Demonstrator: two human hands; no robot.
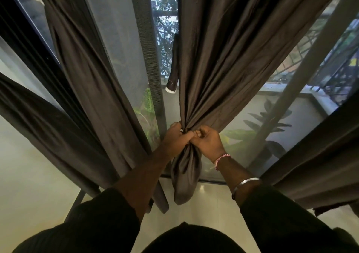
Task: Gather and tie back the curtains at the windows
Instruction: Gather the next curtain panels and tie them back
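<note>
Both hands, left hand (174,136) and right hand (208,142), grip the bunched brown curtain (223,68) at its waist. I judge the gathering is done; the hanging tie strap (173,64) needs fetching next.

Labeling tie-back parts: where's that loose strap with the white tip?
Head view, center: the strap hangs along the left edge of the gathered curtain, against the window frame, above both hands.
</note>
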